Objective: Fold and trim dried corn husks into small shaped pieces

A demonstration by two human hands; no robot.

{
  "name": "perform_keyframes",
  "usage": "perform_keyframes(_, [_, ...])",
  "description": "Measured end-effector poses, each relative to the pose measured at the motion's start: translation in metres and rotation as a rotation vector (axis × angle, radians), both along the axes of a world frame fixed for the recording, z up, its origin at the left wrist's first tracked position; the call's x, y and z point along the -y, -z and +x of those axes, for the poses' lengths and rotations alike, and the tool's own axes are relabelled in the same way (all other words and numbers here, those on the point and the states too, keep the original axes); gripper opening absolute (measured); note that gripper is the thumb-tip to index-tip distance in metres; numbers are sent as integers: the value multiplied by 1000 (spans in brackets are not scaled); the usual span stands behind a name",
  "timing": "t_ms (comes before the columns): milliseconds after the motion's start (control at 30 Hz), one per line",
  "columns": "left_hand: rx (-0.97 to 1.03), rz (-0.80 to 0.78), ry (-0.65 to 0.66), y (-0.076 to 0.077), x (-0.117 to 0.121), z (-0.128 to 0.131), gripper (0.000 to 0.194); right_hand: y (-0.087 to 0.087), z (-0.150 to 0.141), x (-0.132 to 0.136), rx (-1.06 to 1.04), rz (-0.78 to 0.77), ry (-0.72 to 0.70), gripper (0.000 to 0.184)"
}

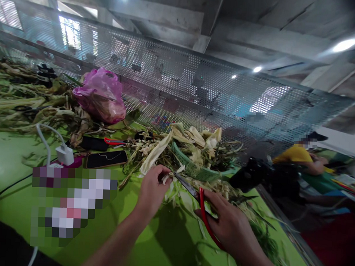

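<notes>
Between the fingertips of my left hand (152, 186) is a small pale piece of plant (166, 179), its kind too small to make out. My right hand (228, 220) is wrapped round the red handles of a pair of scissors (202, 207). Their dark blades point up and left, the tips close beside my left fingertips. Just beyond my hands stands a green plastic basket (190, 166) heaped with dry husks and stalks. Pale trimmings (178, 197) lie scattered on the green tabletop (119, 220) under the blades.
A pink plastic bag (101, 95) sits at the back left by piled dry leaves (58, 117). A phone (106, 159), a red cutter knife (114, 141) and a white charger (65, 154) lie left. A perforated metal screen (167, 78) stands behind. A person in yellow (294, 154) is at right.
</notes>
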State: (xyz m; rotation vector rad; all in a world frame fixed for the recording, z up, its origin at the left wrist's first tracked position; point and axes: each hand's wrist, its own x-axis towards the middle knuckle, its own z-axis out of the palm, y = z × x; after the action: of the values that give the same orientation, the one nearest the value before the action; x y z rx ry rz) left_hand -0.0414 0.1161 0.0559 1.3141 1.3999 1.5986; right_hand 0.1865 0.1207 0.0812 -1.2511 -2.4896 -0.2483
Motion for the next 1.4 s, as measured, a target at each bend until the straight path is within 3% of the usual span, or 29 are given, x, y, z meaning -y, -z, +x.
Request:
perform_keyframes(267, [-166, 78, -78, -3, 3, -2, 15, -1, -3, -1, -87, -99, -26, 42])
perform_keyframes(767, [-126, 82, -83, -2, 2, -1, 9, 3, -2, -2, -144, -114, -10, 40])
perform_keyframes(1067, [170, -51, 9, -7, 1, -3, 12, 1, -1, -1, -246, -200, 70, 42])
perform_keyframes(1267, [263, -26, 131, -9, 3, 2, 20, -2, -3, 3, -252, -289, 54, 36])
perform_keyframes(1400, [315, -48, 124, -9, 4, 3, 23, -7, -11, 7, -281, -339, 34, 36])
